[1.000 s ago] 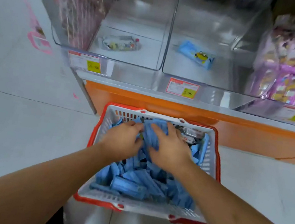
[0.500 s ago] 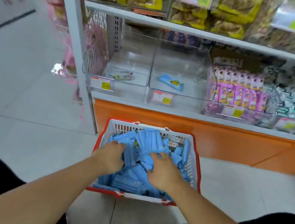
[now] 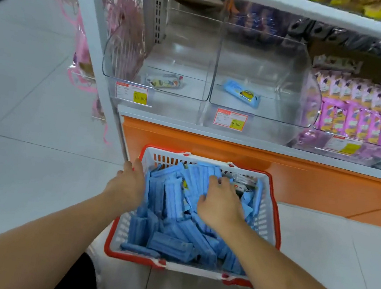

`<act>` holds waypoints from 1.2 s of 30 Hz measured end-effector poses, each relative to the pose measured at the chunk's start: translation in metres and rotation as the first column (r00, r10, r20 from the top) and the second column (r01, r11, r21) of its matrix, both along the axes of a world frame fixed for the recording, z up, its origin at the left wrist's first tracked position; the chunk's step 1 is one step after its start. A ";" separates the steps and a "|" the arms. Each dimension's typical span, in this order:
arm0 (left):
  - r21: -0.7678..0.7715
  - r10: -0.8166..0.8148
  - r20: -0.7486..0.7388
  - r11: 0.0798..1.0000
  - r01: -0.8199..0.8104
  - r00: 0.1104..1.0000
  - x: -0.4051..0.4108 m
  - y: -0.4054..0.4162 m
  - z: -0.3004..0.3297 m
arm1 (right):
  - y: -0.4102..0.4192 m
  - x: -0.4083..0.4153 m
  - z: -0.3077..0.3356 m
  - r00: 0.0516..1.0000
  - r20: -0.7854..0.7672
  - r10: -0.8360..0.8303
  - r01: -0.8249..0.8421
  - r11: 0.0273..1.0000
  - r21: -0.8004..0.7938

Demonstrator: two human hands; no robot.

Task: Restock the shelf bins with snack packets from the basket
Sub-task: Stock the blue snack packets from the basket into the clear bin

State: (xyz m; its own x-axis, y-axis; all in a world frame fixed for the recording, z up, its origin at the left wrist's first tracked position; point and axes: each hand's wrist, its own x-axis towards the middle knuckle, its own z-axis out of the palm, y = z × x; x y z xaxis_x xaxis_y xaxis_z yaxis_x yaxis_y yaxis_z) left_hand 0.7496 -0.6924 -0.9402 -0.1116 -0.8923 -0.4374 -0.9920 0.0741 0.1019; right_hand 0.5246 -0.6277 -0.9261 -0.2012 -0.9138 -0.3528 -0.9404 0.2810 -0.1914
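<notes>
A white basket (image 3: 269, 219) with a red rim is set on the tiled floor (image 3: 22, 169) before an orange-based shelf (image 3: 234, 136) and is heaped with blue snack packets (image 3: 171, 200). The left hand (image 3: 127, 184) is laid at the basket's left rim, against the packets; the right hand (image 3: 219, 203) is pressed on top of the heap, fingers curled over the packets. Two clear bins are seen above: a single pale packet (image 3: 164, 82) lies in the left bin (image 3: 158, 49), and one blue packet (image 3: 240, 95) lies in the middle bin (image 3: 264, 64). Purple packets (image 3: 358, 111) are stacked to the right. Price tags (image 3: 131, 93) are fixed to the bin fronts.
</notes>
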 end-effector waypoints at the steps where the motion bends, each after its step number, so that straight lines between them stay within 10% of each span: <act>1: 0.006 -0.029 0.038 1.000 0.029 0.999 -0.002 -0.005 -0.005 | -0.009 0.001 -0.004 0.999 -0.025 -0.022 0.022 1.000 0.008; 10: -0.051 -0.090 0.211 0.993 0.103 0.973 -0.010 -0.019 -0.028 | -0.041 0.001 -0.016 0.986 -0.164 -0.004 0.019 0.996 0.090; 15: 0.095 -0.039 0.183 0.995 0.021 0.982 -0.015 -0.025 0.009 | -0.045 -0.018 0.022 0.974 0.184 -0.129 0.117 0.990 0.074; 21: 0.179 -0.181 -0.188 0.960 0.215 0.965 -0.036 -0.048 0.105 | -0.033 -0.037 0.134 0.434 0.841 -0.323 0.251 0.940 0.231; 25: 0.356 0.173 -0.749 0.919 0.169 0.639 -0.057 -0.035 0.172 | -0.020 -0.048 0.179 0.250 0.930 -0.268 0.307 0.933 0.186; 29: 0.453 0.374 -0.881 0.845 0.285 0.290 -0.070 -0.016 0.212 | -0.017 -0.055 0.188 0.159 0.967 -0.198 0.414 0.903 0.117; 33: 0.371 0.340 -0.921 0.916 0.155 0.191 -0.089 -0.014 0.216 | -0.020 -0.052 0.193 0.157 0.982 -0.101 0.379 0.925 0.035; 36: 0.304 0.291 -0.942 0.951 0.055 0.171 -0.102 -0.020 0.211 | -0.030 -0.054 0.189 0.376 0.924 -0.069 0.381 0.920 -0.086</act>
State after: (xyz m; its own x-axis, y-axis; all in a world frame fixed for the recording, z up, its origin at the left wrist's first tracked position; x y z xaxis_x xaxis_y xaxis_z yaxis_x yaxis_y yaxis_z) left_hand 0.6476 -0.7124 -0.7288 -0.4984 -0.8359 -0.2298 -0.0649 -0.2284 0.9714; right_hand 0.4703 -0.6577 -0.7367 -0.1262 -0.9629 -0.2384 -0.0847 0.2499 -0.9646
